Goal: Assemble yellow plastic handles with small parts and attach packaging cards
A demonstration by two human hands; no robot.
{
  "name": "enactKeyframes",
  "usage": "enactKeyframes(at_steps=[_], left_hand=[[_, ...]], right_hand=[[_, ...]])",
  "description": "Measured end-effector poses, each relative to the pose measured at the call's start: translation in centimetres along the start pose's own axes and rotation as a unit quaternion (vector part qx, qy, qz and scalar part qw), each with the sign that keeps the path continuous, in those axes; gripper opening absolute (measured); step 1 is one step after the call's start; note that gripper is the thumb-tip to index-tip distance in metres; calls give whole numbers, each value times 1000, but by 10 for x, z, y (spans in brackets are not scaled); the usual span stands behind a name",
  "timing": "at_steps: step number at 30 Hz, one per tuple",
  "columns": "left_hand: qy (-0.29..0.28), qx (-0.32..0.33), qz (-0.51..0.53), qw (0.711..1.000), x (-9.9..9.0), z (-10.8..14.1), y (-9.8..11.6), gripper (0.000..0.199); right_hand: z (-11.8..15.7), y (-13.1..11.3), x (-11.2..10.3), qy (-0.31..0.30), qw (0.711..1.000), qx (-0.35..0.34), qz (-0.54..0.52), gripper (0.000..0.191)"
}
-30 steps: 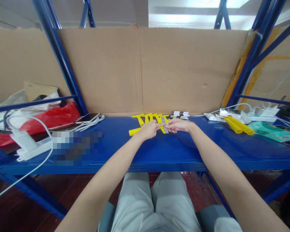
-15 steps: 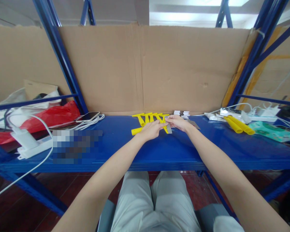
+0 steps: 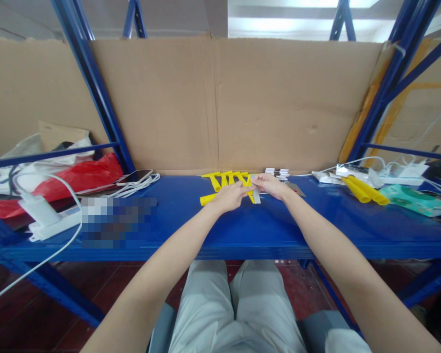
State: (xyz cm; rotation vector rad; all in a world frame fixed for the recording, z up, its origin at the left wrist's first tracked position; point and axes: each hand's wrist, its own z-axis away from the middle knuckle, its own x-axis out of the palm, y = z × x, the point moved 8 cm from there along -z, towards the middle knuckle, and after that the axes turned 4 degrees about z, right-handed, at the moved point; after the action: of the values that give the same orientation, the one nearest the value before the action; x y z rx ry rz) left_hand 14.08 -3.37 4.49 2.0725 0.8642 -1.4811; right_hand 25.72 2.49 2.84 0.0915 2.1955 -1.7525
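Note:
My left hand [image 3: 232, 197] is closed around the yellow handle [image 3: 208, 199] of a tool, whose wider part lies beyond my fingers. My right hand [image 3: 267, 185] pinches a thin grey blade [image 3: 257, 196] at that tool's far end, and the fingertips of both hands nearly meet. Just behind my hands, several yellow scraper-like handles [image 3: 215, 183] lie in a row on the blue table [image 3: 176, 215]. A stack of small white-and-dark packs [image 3: 277, 173] sits behind my right hand, and a brownish flat piece [image 3: 296, 189] lies to its right.
Two yellow tubes [image 3: 363, 190] and a green packet [image 3: 415, 200] lie at the right, near white cables. At the left are a power strip [image 3: 53, 223], a red bag [image 3: 81, 176], a phone [image 3: 135, 177] and a coiled cable [image 3: 139, 185]. Cardboard [image 3: 161, 108] stands behind the table.
The grey blade between my hands has turned slightly. Both hands keep nearly the same place and hold.

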Motion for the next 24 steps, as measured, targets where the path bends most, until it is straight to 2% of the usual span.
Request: enactKeyframes(at_steps=[3, 6, 8, 10, 12, 14, 17, 24], left_hand=[[-1, -3, 7, 1000, 1, -1, -2, 45], [-3, -10, 20, 1000, 3, -2, -5, 45], [-4, -16, 28, 999, 3, -2, -7, 45], [-5, -20, 35, 999, 4, -3, -9, 45], [-3, -21, 40, 999, 4, -3, -10, 45], [2, -16, 46, 999, 3, -3, -10, 44], [10, -8, 55, 998, 3, -4, -10, 43], [13, -7, 58, 998, 4, -5, -11, 43]], right_hand=[[1, 3, -5, 13, 999, 29, 16, 21], [0, 5, -31, 108, 988, 49, 103, 15], [1, 2, -53, 180, 955, 50, 229, 18], [3, -1, -68, 216, 901, 55, 372, 23], [5, 2, -76, 213, 852, 85, 471, 26], [8, 9, -80, 190, 824, 126, 519, 28], [12, 13, -77, 155, 810, 155, 544, 30], [9, 13, -57, 104, 785, 143, 594, 36]])
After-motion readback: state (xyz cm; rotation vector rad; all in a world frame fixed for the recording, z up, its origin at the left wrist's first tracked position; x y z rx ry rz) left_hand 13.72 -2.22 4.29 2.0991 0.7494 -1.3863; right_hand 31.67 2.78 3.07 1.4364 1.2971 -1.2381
